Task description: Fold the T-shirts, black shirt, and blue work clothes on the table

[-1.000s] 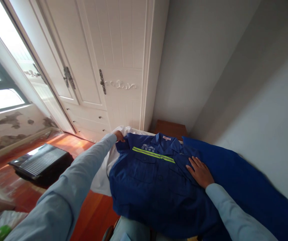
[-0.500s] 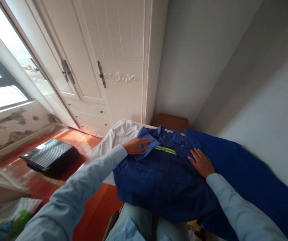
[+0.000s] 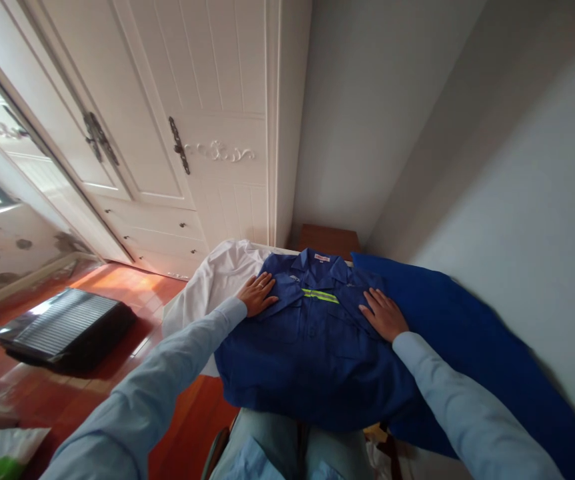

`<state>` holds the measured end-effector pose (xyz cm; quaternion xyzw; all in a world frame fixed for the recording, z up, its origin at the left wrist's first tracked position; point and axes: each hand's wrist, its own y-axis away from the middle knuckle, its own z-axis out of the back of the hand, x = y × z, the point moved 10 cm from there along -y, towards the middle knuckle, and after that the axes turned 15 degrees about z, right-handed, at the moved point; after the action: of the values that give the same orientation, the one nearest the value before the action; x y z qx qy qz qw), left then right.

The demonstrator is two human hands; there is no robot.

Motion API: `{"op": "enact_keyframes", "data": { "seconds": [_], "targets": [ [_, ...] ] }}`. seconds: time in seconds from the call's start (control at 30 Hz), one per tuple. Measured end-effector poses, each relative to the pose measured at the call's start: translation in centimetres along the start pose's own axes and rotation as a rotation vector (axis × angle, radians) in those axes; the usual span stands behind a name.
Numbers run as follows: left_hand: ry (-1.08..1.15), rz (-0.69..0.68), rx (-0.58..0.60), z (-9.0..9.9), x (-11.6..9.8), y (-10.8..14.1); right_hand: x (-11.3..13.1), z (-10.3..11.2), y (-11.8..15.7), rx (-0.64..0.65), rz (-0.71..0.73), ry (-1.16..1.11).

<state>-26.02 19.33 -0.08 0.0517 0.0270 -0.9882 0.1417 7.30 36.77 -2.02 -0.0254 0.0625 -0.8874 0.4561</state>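
Note:
A dark blue work jacket (image 3: 312, 360) lies spread in front of me, its collar pointing away and a label inside the neck. Yellow-green reflective strips cross its chest, where the sleeves appear folded inward. My left hand (image 3: 257, 295) rests flat on the jacket's left shoulder area, fingers apart. On the opposite side, my right hand (image 3: 383, 315) presses flat on the fabric with fingers spread. Neither hand grips anything. The jacket's lower edge hangs near my knees.
White cloth (image 3: 217, 273) lies left of the jacket, and a bright blue cloth (image 3: 447, 333) stretches to the right. Behind stand a white wardrobe (image 3: 222, 80) and a small brown wooden piece (image 3: 327, 237). A black ribbed case (image 3: 62, 327) sits on the reddish floor (image 3: 182, 427).
My left hand has moved outward to the left and flattened on the jacket; the cloth beneath it now lies smoother. My right hand stays on the fabric. The view has shifted slightly.

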Motion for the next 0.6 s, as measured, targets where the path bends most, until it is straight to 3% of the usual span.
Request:
{"op": "enact_keyframes", "data": {
  "seconds": [0.1,0.23,0.37,0.43,0.5,0.6],
  "targets": [
    [0.035,-0.003,0.024,0.6,0.1,-0.6,0.2,0.2,0.0,0.019,-0.002,-0.01],
    [0.008,0.022,0.104,3.0,-0.5,-3.7,0.7,0.8,-0.1,0.09,0.001,-0.015],
    [-0.008,-0.021,-0.026,5.6,-3.0,-7.3,1.1,2.0,-1.7,0.214,-0.035,-0.041],
    [-0.018,-0.039,-0.056,5.0,-4.1,-8.4,1.2,3.9,-3.6,0.158,-0.046,-0.028],
    [-0.022,-0.034,-0.016,3.0,-4.6,-9.2,1.4,5.7,-6.1,0.06,-0.031,-0.015],
    [0.001,-0.007,0.016,0.2,-4.3,-9.6,2.3,5.6,-9.4,0.034,0.014,-0.038]
  ]
}}
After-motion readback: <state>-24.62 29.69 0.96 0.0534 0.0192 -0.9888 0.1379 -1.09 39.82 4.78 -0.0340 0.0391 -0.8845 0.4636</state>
